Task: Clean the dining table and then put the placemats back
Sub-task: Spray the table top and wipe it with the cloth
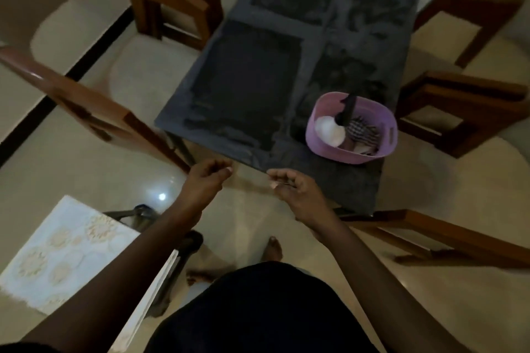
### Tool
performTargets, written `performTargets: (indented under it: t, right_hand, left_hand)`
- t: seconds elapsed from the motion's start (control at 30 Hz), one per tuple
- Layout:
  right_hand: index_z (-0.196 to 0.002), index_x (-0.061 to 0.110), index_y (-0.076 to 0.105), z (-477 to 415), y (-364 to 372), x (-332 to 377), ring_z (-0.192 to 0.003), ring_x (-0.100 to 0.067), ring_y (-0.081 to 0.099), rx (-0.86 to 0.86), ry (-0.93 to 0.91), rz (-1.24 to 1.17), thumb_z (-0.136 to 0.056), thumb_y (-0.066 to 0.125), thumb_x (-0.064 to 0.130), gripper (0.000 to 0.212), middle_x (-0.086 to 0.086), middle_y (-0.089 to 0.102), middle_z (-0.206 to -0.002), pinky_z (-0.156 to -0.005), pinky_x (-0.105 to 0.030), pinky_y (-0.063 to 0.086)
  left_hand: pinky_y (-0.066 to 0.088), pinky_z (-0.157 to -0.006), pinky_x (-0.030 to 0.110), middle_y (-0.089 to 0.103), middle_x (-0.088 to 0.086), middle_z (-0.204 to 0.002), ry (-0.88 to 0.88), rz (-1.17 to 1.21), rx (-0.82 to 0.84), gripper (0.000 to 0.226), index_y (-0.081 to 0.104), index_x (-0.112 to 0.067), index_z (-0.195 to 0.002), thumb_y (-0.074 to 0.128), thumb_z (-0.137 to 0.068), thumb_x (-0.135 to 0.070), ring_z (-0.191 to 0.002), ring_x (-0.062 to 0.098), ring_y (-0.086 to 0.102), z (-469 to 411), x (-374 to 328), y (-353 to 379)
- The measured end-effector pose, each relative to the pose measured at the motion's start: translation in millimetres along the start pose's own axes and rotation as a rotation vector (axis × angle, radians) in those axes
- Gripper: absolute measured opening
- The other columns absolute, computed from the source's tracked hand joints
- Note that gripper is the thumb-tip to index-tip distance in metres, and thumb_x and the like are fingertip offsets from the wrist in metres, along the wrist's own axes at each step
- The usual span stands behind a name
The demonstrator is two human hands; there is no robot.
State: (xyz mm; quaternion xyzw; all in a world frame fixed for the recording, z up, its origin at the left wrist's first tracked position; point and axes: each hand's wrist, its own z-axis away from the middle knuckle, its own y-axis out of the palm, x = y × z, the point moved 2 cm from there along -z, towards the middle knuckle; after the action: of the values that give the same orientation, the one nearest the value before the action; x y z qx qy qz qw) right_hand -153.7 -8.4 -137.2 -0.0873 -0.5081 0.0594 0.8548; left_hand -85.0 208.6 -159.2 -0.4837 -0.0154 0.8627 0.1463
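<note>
The dark dining table (289, 37) shows two darker rectangular patches on its left half and streaky smears on its right half. A stack of white placemats (66, 252) with a pale floral pattern lies on a stand at the lower left, off the table. My left hand (206, 180) hovers just off the table's near edge, fingers curled in with nothing visible in them. My right hand (292, 189) is at the near edge too, fingers curled. A thin pale line shows at its fingertips, and whether it pinches something is unclear.
A pink plastic basket (384, 123) holding a black-handled brush (358, 126) and a white ball stands on the table's near right part. Wooden chairs (172, 0) stand around the table on all sides, one (430, 232) close by my right arm. The floor is glossy tile.
</note>
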Motion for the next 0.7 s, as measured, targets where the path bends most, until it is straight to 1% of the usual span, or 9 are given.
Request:
performTargets:
  t: [0.07, 0.13, 0.27, 0.4, 0.47, 0.53, 0.57, 0.63, 0.7]
  right_hand:
    - [-0.125, 0.015, 0.072, -0.9, -31.8, -5.0, -0.105, 0.005, 0.07, -0.028, -0.007, -0.024, -0.101, 0.067, 0.007, 0.025, 0.005, 0.075, -0.121, -0.091, -0.015, 0.054]
    - [-0.124, 0.016, 0.072, -3.4, -59.5, -9.3, -0.111, -0.003, 0.071, -0.032, -0.008, -0.041, -0.101, 0.066, 0.005, 0.025, 0.003, 0.075, -0.123, -0.094, -0.019, 0.055]
    - [-0.115, 0.024, 0.072, -10.7, -120.0, -12.4, -0.109, -0.009, 0.072, -0.087, -0.024, -0.06, -0.102, 0.067, 0.008, 0.022, 0.002, 0.077, -0.115, -0.093, -0.028, 0.058]
    - [-0.114, 0.029, 0.076, -23.7, -177.7, -12.7, -0.112, -0.015, 0.071, -0.239, -0.02, 0.002, -0.101, 0.069, 0.016, 0.019, 0.005, 0.077, -0.114, -0.1, -0.039, 0.059]
    - [-0.118, 0.026, 0.075, -33.5, -195.6, -6.4, -0.11, -0.009, 0.069, -0.3, -0.022, 0.101, -0.101, 0.068, 0.016, 0.02, 0.011, 0.075, -0.114, -0.098, -0.032, 0.059]
    - [-0.127, 0.021, 0.072, -48.0, -207.3, 4.5, -0.105, -0.004, 0.067, -0.324, -0.003, 0.257, -0.101, 0.066, 0.013, 0.027, 0.013, 0.07, -0.117, -0.087, -0.019, 0.056]
    - [-0.131, 0.018, 0.07, -57.5, -210.9, 9.1, -0.102, -0.005, 0.067, -0.339, 0.008, 0.334, -0.101, 0.065, 0.01, 0.031, 0.009, 0.069, -0.121, -0.084, -0.019, 0.056]
    - [-0.137, 0.015, 0.066, -79.1, -213.6, 13.1, -0.1, -0.013, 0.069, -0.375, 0.011, 0.51, -0.101, 0.061, 0.007, 0.038, 0.0, 0.071, -0.126, -0.086, -0.027, 0.059]
    - [-0.134, 0.014, 0.066, -102.7, -215.1, 16.3, -0.102, -0.02, 0.068, -0.385, 0.075, 0.683, -0.1, 0.061, 0.009, 0.036, -0.007, 0.071, -0.121, -0.085, -0.029, 0.055]
  left_hand:
    - [0.055, -0.092, 0.039, 0.072, 0.001, -0.109, 0.044, -0.006, 0.045, 0.015, 0.072, -0.027, -0.107, 0.064, -0.103, -0.015, -0.103, 0.018, 0.067, -6.1, -20.0, 28.5]
    - [0.055, -0.093, 0.036, 0.072, 0.0, -0.113, 0.073, -0.02, 0.061, 0.017, 0.072, -0.024, -0.115, 0.065, -0.103, -0.016, -0.107, 0.017, 0.068, -12.5, -35.5, 53.5]
    - [0.058, -0.098, 0.037, 0.072, -0.003, -0.118, 0.181, -0.104, 0.059, 0.03, 0.068, -0.021, -0.126, 0.074, -0.097, -0.019, -0.111, 0.014, 0.07, -33.8, -58.0, 97.1]
    - [0.054, -0.105, 0.036, 0.06, -0.004, -0.139, 0.373, -0.369, 0.106, 0.056, 0.057, -0.027, -0.142, 0.08, -0.091, -0.032, -0.123, 0.01, 0.06, -53.6, -83.2, 134.0]
    - [0.048, -0.111, 0.038, 0.051, 0.0, -0.151, 0.477, -0.47, 0.118, 0.068, 0.051, -0.027, -0.148, 0.081, -0.089, -0.037, -0.133, 0.015, 0.054, -60.0, -98.6, 147.3]
    - [0.04, -0.117, 0.045, 0.039, 0.002, -0.164, 0.549, -0.575, 0.16, 0.079, 0.045, -0.028, -0.153, 0.083, -0.086, -0.042, -0.146, 0.022, 0.044, -74.2, -112.8, 160.8]
    - [0.035, -0.12, 0.048, 0.031, 0.002, -0.169, 0.56, -0.623, 0.191, 0.085, 0.041, -0.031, -0.155, 0.085, -0.084, -0.044, -0.152, 0.025, 0.037, -83.5, -118.1, 166.4]
    - [0.027, -0.125, 0.058, 0.017, 0.0, -0.175, 0.574, -0.708, 0.259, 0.097, 0.032, -0.037, -0.161, 0.087, -0.081, -0.046, -0.16, 0.029, 0.022, -103.6, -124.3, 176.3]
    - [0.017, -0.125, 0.068, 0.009, 0.002, -0.176, 0.609, -0.824, 0.33, 0.105, 0.023, -0.041, -0.163, 0.087, -0.079, -0.049, -0.162, 0.032, 0.009, -125.2, -128.2, 187.7]
